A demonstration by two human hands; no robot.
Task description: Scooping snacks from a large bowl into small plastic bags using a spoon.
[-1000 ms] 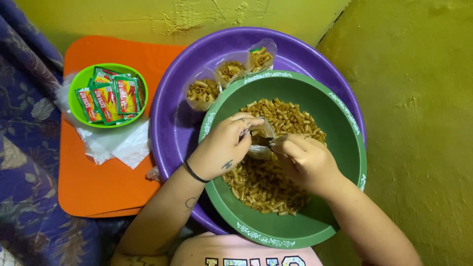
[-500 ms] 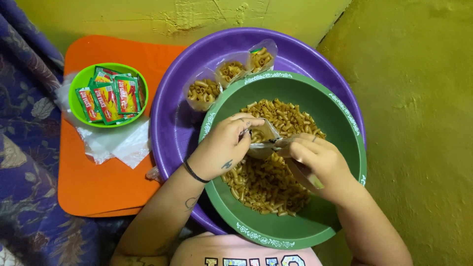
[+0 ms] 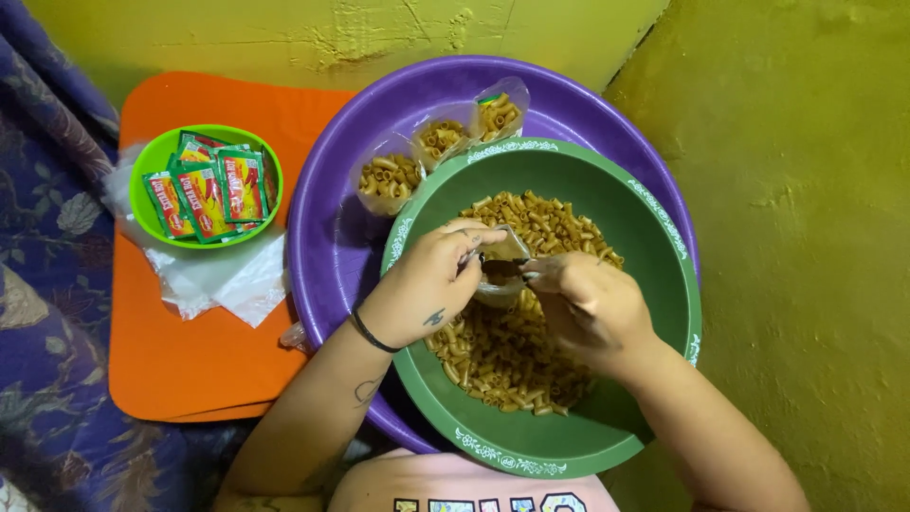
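- Over the green bowl (image 3: 664, 237), head view: your left hand (image 3: 427, 284) pinches the small clear bag (image 3: 500, 270) by its mouth, fingers clenched on the film. Bag hangs just above the macaroni (image 3: 502, 351).
- Right hand (image 3: 588, 303) closed at the bag's mouth; whatever it holds is hidden, can't tell.
- Tip, my judgement: keep the mouth wide w/ left thumb + finger, stay over the bowl so spills drop back in.
- Three filled bags (image 3: 438, 137) stand along the purple basin (image 3: 332, 246) rim, behind the green bowl.
- Surface: orange mat (image 3: 190, 360), w/ lime bowl of red-green sachets (image 3: 204, 185) on loose clear plastic (image 3: 218, 280).
- Room: yellow-green wall (image 3: 806, 190), chipped in spots; purple floral cloth (image 3: 47, 237) at left.
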